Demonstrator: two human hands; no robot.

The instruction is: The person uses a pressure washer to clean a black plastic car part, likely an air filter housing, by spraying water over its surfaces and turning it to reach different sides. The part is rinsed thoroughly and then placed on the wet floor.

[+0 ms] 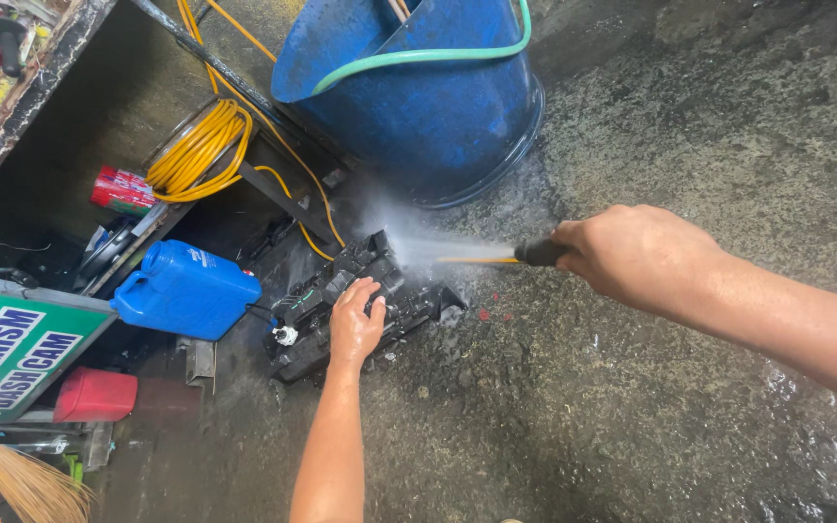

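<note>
2 bare hands are at work over a wet concrete floor (690, 426). The left hand (356, 324) lies flat on a black, ribbed engine-like part (317, 320), fingers spread and pressing it down rather than gripping. That part sits on the floor just in front of a big blue tub (418, 107) and beside a blue jug (184, 289), near the floor's left edge where the clutter begins. The right hand (632, 254) is clenched around a black spray nozzle with a yellow tip (511, 255), and a jet of water is striking the part's far end, throwing up mist. As I judge it, the washing is well under way but not finished: the floor around is soaked and the struck end glistens, yet the near side under the palm looks dark and grimy, and dirt specks lie scattered about. A yellow hose coil (196, 150) hangs behind.
</note>
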